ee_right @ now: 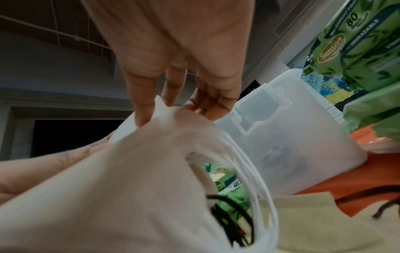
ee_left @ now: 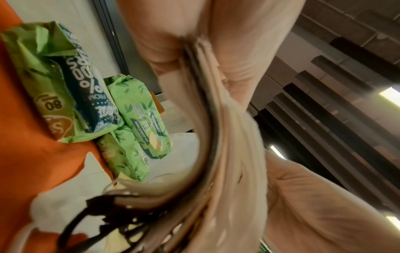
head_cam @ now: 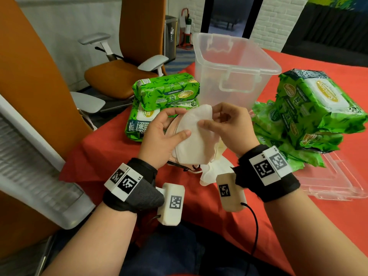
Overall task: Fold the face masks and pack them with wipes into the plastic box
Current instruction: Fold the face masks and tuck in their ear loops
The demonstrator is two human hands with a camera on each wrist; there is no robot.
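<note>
Above the red tablecloth I hold a stack of folded white face masks (head_cam: 194, 140). My left hand (head_cam: 169, 130) grips the stack from the left, thumb lying across the top mask. My right hand (head_cam: 213, 118) pinches the top mask's upper edge between thumb and fingers. The left wrist view shows the stack (ee_left: 227, 154) edge-on, with black ear loops hanging below it. In the right wrist view my fingers (ee_right: 145, 109) pinch the white mask (ee_right: 129, 188). Behind my hands the clear plastic box (head_cam: 235, 64) stands open. Green wipes packs lie left (head_cam: 165, 90) and right (head_cam: 310, 110) of it.
More masks (head_cam: 213, 174) with black and white loops lie on the cloth under my hands. The clear box lid (head_cam: 334, 184) rests flat at the right, partly under the wipes pile. Orange office chairs (head_cam: 119, 74) stand beyond the table's left edge.
</note>
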